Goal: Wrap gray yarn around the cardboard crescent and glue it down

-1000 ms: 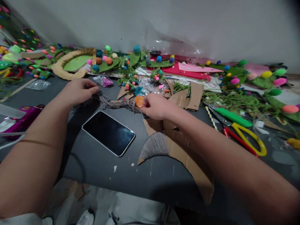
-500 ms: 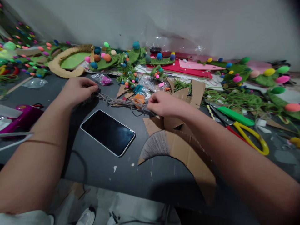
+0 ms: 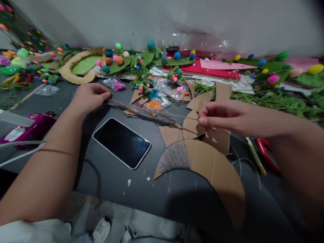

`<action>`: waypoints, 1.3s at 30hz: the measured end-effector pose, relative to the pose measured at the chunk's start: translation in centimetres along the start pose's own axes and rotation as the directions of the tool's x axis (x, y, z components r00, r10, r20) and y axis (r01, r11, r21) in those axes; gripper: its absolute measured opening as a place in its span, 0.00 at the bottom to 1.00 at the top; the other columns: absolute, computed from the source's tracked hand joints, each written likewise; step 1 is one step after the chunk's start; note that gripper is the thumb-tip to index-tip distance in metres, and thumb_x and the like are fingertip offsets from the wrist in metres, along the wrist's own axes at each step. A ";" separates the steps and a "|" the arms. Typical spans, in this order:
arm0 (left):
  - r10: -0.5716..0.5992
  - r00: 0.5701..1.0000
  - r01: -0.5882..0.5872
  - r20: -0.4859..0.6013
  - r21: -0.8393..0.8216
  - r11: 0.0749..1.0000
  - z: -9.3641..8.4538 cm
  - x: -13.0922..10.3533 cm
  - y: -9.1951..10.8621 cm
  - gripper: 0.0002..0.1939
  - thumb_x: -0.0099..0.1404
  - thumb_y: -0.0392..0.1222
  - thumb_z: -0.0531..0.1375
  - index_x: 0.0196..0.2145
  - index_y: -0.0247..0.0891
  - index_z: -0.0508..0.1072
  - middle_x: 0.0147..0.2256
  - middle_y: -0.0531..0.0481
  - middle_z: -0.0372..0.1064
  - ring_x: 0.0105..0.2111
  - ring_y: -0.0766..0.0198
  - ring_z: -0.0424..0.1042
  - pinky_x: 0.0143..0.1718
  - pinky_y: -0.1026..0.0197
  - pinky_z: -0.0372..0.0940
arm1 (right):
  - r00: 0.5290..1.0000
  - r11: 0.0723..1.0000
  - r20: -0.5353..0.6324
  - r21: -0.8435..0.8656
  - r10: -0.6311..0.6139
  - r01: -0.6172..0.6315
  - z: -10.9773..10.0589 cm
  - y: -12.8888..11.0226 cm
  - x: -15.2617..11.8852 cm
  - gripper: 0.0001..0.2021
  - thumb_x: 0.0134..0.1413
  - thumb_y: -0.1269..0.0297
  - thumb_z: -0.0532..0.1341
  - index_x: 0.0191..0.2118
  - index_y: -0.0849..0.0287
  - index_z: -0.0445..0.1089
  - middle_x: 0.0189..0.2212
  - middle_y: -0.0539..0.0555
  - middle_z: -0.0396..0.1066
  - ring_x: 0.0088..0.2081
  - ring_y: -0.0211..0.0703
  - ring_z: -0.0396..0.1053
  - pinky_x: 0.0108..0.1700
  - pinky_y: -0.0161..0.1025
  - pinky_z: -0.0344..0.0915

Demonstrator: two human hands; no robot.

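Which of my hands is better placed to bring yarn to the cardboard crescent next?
Probably the right hand: it pinches a thin strand close to the crescent, while the left hand holds the bundle farther off.

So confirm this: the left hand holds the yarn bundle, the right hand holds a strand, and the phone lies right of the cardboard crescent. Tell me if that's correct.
Not quite: the phone lies left of the cardboard crescent, as the head view shows. The left hand does hold the yarn bundle, and the right hand a strand.
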State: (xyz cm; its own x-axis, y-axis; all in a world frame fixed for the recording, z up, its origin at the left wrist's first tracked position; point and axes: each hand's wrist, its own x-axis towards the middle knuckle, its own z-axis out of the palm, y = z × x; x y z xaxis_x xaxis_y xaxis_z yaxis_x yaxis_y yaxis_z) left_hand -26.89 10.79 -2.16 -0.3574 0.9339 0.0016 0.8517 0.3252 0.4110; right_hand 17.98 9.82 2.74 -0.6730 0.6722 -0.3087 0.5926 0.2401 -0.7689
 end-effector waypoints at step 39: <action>-0.004 0.996 0.012 -0.086 0.092 0.996 -0.1 0.0 -0.4 0.23 0.60 0.51 0.62 0.48 0.36 0.80 0.39 0.48 0.77 0.37 0.59 0.71 0.39 0.61 0.61 | 0.682 0.964 -0.717 -0.057 0.143 -0.261 -0.4 4.0 -6.2 0.06 0.51 0.57 0.67 0.31 0.51 0.78 0.34 0.55 0.78 0.38 0.49 0.72 0.42 0.46 0.63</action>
State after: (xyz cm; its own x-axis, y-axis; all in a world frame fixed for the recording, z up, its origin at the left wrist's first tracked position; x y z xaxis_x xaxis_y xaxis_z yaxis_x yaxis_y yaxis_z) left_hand -27.31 10.60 -2.23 -0.3922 0.9165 0.0785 0.8790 0.3483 0.3256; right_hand 24.69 6.92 1.81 -0.0572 0.9951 0.0811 0.7719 0.0956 -0.6285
